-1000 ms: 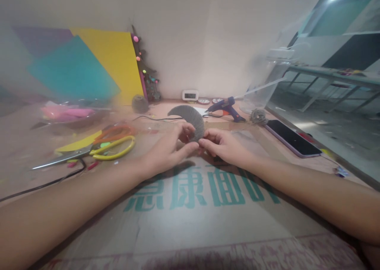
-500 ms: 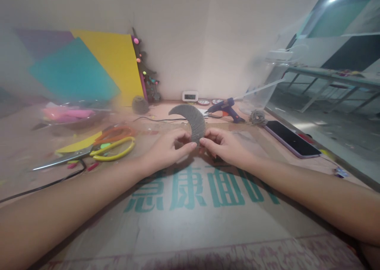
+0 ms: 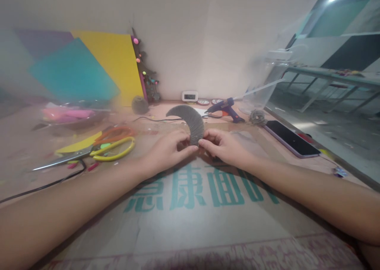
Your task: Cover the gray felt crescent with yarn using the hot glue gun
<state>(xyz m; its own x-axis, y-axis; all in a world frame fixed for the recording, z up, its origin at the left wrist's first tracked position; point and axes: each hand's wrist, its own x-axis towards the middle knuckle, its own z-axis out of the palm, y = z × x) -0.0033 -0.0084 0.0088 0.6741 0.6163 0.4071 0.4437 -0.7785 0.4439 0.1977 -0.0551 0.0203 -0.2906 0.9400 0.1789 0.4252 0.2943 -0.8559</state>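
A grey crescent [image 3: 192,121], its surface wrapped in what looks like yarn, stands upright above a printed sheet [image 3: 178,230] with green characters. My left hand [image 3: 173,147] pinches its lower end from the left, thumb across the front. From the right, my right hand [image 3: 221,145] grips the same lower end between thumb and fingers. The crescent's bottom tip is hidden by the fingers.
Scissors [image 3: 114,153] with yellow and orange handles lie at the left near a black cable. Behind my hands are a small white clock [image 3: 189,96] and a purple glue gun [image 3: 227,108]. A phone [image 3: 292,139] and grey yarn [image 3: 257,117] lie at the right.
The crescent has shifted slightly to the left and tilted a little. Both hands keep hold of it, and the left thumb has moved slightly lower.
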